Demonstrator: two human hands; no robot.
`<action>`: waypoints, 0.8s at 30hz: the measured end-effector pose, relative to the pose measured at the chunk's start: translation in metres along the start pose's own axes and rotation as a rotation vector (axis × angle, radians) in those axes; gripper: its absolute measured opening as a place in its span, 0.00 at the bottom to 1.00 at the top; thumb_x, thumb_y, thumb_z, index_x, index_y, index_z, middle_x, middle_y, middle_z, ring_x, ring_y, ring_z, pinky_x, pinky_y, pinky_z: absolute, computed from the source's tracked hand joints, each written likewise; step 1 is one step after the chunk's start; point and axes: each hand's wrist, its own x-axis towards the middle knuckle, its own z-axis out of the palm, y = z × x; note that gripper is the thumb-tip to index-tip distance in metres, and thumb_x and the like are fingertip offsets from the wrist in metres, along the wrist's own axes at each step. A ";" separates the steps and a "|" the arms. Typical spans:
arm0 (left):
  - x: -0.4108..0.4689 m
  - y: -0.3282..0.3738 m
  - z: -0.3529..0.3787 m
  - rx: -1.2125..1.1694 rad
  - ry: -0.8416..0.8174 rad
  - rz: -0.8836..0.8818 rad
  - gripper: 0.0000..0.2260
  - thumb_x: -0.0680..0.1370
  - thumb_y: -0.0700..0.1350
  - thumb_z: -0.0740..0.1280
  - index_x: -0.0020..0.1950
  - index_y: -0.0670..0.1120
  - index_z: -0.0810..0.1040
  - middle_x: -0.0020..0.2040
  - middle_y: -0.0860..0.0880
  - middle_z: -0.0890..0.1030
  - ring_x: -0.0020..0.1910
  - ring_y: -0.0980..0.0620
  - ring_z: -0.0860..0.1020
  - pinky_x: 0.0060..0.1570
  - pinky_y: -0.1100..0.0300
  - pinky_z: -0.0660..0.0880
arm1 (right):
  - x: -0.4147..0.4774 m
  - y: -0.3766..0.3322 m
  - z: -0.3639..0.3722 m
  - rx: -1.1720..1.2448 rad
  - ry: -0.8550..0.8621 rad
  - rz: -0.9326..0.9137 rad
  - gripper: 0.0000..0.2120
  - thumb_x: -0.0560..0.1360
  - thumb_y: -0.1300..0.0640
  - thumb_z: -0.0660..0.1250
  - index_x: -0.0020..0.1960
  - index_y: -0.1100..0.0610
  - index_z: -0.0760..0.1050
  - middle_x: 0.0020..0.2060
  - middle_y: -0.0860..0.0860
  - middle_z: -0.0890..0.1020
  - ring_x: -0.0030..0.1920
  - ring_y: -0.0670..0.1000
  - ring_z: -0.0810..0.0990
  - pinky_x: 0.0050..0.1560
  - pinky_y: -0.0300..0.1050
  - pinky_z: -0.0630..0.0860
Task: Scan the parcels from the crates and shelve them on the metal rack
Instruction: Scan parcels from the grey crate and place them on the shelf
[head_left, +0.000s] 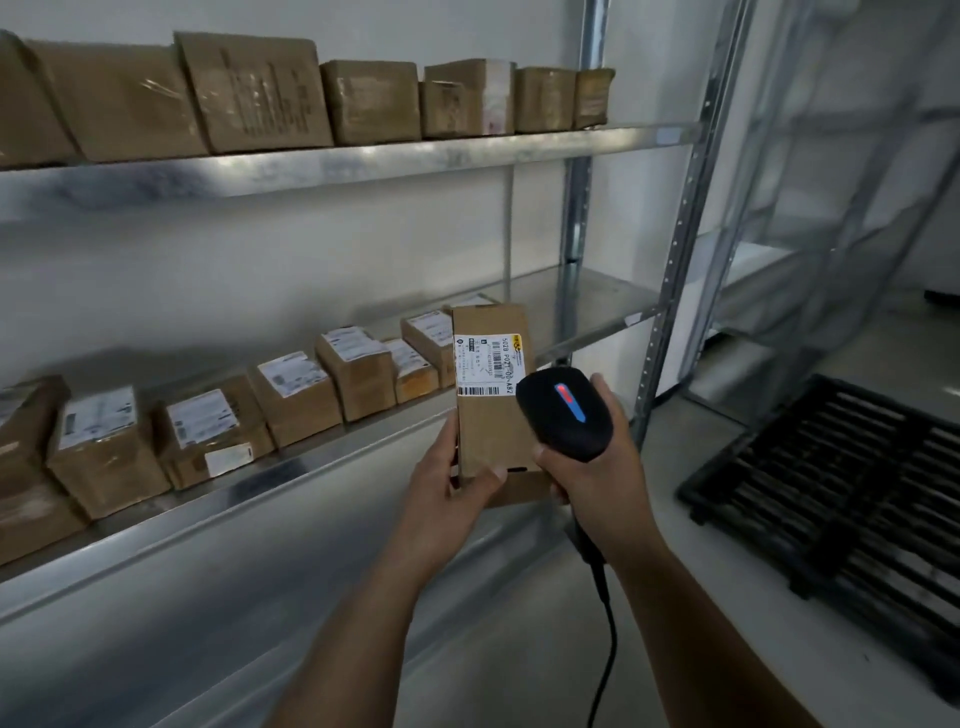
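Gripping the parcel (491, 436) from its lower left, the left hand (449, 483) holds it upright before the metal rack (576, 218), long axis vertical, thumb curled across the lower front face. The right hand (597, 467) is wrapped round the handle of the black scanner (563, 410), whose head sits just beside the parcel's right edge with a red-and-blue strip lit on top. The label (488, 358) lies sideways on the upper front; its large print reads roughly "502B P021-00-A82" (the small lines are too blurred), with a yellow band at the top. The barcode (480, 391) sits up and left of the scanner head, so the reading probably turns on that angle. Bare middle shelf (597, 306) lies behind and right of the parcel.
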 end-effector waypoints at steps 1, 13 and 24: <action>0.015 -0.004 0.005 0.004 -0.011 0.004 0.25 0.79 0.42 0.65 0.54 0.73 0.60 0.50 0.69 0.72 0.49 0.68 0.73 0.39 0.80 0.68 | 0.013 0.007 -0.003 0.002 0.018 0.013 0.40 0.70 0.70 0.72 0.61 0.29 0.62 0.54 0.49 0.81 0.43 0.48 0.77 0.40 0.41 0.74; 0.226 -0.028 0.034 0.033 -0.143 0.097 0.23 0.79 0.42 0.65 0.60 0.68 0.59 0.55 0.64 0.73 0.50 0.73 0.73 0.41 0.80 0.69 | 0.208 0.050 -0.020 -0.143 0.091 -0.014 0.35 0.63 0.55 0.72 0.69 0.52 0.67 0.46 0.53 0.79 0.42 0.54 0.75 0.42 0.49 0.72; 0.336 -0.060 0.088 0.044 -0.102 0.108 0.22 0.78 0.40 0.66 0.61 0.65 0.64 0.54 0.64 0.74 0.52 0.71 0.73 0.47 0.77 0.70 | 0.309 0.101 -0.060 -0.113 0.092 -0.015 0.41 0.69 0.63 0.74 0.77 0.49 0.59 0.58 0.53 0.78 0.52 0.57 0.76 0.46 0.51 0.73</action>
